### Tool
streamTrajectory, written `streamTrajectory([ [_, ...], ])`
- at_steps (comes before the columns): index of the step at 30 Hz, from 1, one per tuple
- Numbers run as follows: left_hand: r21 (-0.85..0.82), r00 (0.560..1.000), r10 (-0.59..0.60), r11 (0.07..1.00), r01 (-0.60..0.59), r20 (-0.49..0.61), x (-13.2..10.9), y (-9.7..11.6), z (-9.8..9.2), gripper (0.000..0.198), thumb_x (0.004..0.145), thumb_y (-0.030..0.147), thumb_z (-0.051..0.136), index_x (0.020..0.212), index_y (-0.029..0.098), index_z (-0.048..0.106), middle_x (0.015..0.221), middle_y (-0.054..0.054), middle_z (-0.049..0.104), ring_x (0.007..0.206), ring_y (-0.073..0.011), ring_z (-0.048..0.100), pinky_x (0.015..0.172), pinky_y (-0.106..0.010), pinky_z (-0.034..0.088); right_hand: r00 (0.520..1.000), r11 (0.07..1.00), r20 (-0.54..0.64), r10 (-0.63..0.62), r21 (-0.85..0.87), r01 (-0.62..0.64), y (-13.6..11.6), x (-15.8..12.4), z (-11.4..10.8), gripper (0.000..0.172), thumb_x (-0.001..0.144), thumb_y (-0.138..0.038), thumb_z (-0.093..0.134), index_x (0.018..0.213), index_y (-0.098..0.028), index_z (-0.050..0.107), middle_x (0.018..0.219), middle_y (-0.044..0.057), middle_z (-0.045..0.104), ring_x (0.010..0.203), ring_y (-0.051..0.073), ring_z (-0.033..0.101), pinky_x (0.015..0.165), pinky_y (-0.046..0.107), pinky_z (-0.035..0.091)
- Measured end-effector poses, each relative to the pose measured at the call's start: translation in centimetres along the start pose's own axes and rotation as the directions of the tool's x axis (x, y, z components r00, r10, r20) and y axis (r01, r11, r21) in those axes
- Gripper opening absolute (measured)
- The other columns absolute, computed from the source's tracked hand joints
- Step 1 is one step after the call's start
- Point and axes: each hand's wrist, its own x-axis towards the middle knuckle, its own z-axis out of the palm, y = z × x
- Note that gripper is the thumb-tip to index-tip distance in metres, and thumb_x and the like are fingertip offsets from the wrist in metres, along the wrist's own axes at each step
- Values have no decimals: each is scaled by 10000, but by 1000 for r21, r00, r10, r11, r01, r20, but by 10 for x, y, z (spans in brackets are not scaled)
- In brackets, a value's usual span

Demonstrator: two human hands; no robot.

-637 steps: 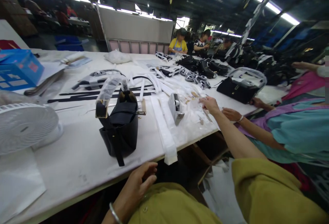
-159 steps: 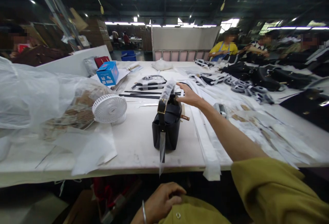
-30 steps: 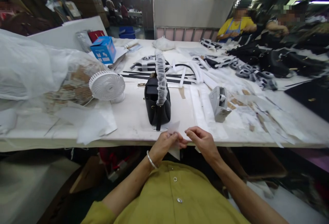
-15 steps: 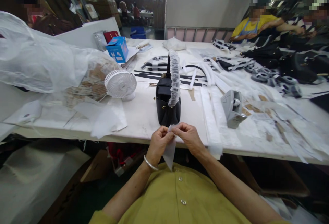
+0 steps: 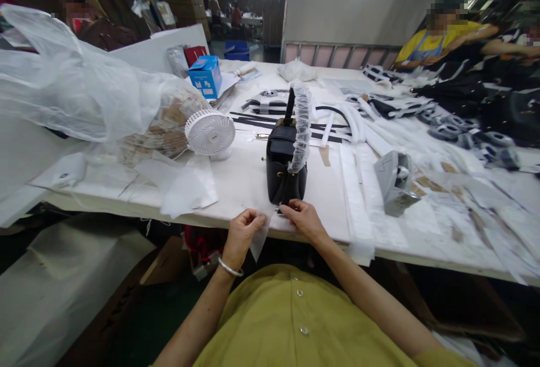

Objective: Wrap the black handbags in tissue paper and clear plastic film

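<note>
Front edge of table: left hand pinching translucent sheet, its lower part hanging past the edge. Right hand at foot of black bag; cannot tell if its fingertips hold anything. Bag upright just beyond both hands, near front edge. White fan leftward, tape dispenser rightward. Blue box toward far edge

Smooth black leather-look bag, crinkled clear plastic handle wrap, matt white plastic fan
</note>
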Motion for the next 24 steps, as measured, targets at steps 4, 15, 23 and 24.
streamTrajectory([
  [4, 103, 999, 44, 994, -41, -28, -2, 3, -6, 316, 733, 453, 737, 729, 143, 674, 665, 9, 603, 624, -107, 482, 584, -209, 377, 984, 962, 163, -70, 272, 23, -21, -14, -3, 364, 686, -498, 767, 646, -169, 616, 518, -40, 520, 480, 84, 444, 464, 223, 367],
  [15, 205, 998, 25, 978, -38, 65, -11, 10, -14, 329, 738, 473, 726, 744, 145, 704, 649, 5, 625, 593, -113, 505, 558, -218, 386, 986, 787, 155, -57, 614, -51, -56, -35, -3, 340, 616, -388, 873, 773, -171, 664, 691, 0, 681, 624, 135, 658, 736, 333, 576],
  [23, 165, 992, 20, 985, -40, 121, -16, 7, -20, 305, 735, 439, 739, 775, 138, 718, 698, -17, 666, 629, -131, 546, 586, -227, 418, 985, 858, 157, -66, 512, -24, -49, -33, -3, 357, 630, -442, 851, 766, -168, 668, 686, 7, 692, 642, 155, 670, 744, 345, 566],
  [24, 163, 992, 23, 986, -43, 126, -16, 6, -20, 303, 737, 438, 739, 779, 138, 719, 704, -19, 670, 633, -133, 552, 590, -228, 422, 985, 869, 160, -67, 495, -22, -48, -33, -3, 356, 631, -447, 847, 757, -167, 666, 685, 9, 691, 643, 156, 667, 740, 344, 561],
])
